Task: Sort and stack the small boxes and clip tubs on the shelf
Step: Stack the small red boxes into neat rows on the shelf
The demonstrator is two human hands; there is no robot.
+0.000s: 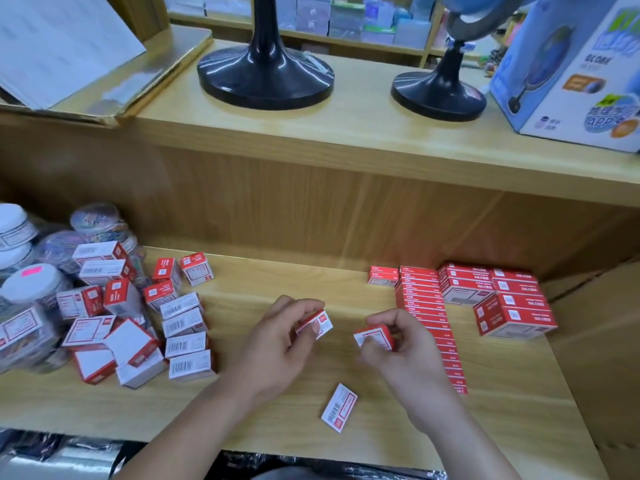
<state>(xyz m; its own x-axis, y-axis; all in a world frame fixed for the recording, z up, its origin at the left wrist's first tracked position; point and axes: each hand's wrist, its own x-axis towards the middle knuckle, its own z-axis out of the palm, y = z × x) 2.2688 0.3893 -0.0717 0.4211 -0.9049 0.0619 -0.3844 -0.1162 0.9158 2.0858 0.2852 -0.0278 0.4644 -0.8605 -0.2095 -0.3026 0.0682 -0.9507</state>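
Red-and-white small boxes are spread over a pale wooden shelf, and two of them are up in the person's hands at the middle of it. The left hand has its fingers curled and pinches one box between thumb and fingertips, white label face turned up. The right hand, just beside it and not touching, is curled the same way round a second box, tilted with a red edge to the right. Both boxes are held clear of the wood. Nearer, between the two wrists, a lone box lies flat, barcode side up.

To the left sits a loose heap of boxes (some upright, some on their sides, a few in a rough column at the heap's right edge). It crowds against the clip tubs, clear round jars with white lids at the far left, with coloured clips showing through their walls. To the right a neat row of red boxes runs from far to near, partly behind the right hand, with taller stacked blocks just beyond it in the far right corner.

On the upper shelf stand two black round bases, a blue printed carton to the right, and a flat gold-edged board to the left.
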